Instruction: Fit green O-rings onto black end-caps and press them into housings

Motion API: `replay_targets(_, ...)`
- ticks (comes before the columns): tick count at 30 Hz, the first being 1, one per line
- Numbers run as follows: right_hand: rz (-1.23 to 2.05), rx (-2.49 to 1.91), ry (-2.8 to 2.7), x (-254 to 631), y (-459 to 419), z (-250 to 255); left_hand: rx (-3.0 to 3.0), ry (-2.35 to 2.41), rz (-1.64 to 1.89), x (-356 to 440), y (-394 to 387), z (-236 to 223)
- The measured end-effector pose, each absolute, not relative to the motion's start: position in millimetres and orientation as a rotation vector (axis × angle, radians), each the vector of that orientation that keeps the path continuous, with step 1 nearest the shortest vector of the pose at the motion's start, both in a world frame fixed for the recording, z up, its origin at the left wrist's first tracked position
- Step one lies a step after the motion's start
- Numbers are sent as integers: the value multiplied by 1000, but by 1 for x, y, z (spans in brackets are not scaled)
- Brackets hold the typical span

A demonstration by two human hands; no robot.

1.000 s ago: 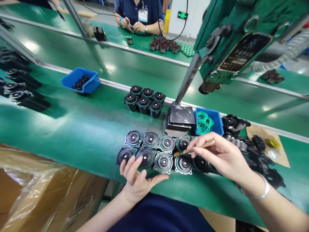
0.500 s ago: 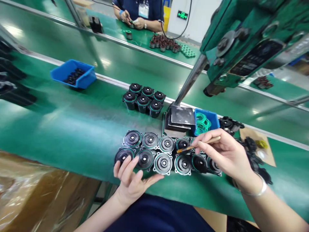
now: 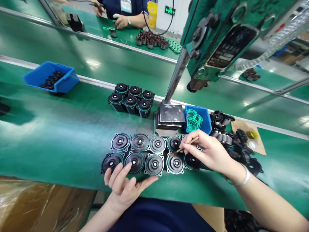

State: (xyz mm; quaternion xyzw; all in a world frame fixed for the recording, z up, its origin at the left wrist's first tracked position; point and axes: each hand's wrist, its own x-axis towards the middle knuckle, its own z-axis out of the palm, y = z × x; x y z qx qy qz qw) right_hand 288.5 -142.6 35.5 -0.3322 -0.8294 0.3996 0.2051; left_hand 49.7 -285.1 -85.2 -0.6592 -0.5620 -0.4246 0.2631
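Two rows of round black covers with green seal rings (image 3: 140, 151) lie on the green bench near its front edge. My right hand (image 3: 209, 151) pinches a thin wooden-handled brush (image 3: 184, 146), with its orange tip resting between two covers at the right of the rows. My left hand (image 3: 123, 185) lies flat at the bench edge, fingers stretched out and spread, fingertips touching the near-row covers on the left. It holds nothing.
Several black cylindrical housings (image 3: 131, 100) stand behind the rows. A small blue bin of green rings (image 3: 195, 120) sits beside a dark block (image 3: 170, 116) under a green press (image 3: 217, 35). A blue bin of black parts (image 3: 49, 77) is far left. Another person works across the line (image 3: 120, 13).
The view has shifted, so everything sits lower and further left. My right hand moved the brush tip down-left onto the covers. My left hand stays at the bench edge.
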Motion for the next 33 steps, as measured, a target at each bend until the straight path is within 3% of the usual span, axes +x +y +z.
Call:
replay_targets(15, 530, -978, -2418, 312, -200, 32, -1867, -1375, -1165, 47, -284, -87)
replay_targets(26, 661, -871, -2126, 293, -215, 35, -1854, -1359, -1238, 79, -277, -81)
replay_targets(33, 490, -743, -2507, 280, -195, 26, -1845, -1374, -1307, 76, -278, -85)
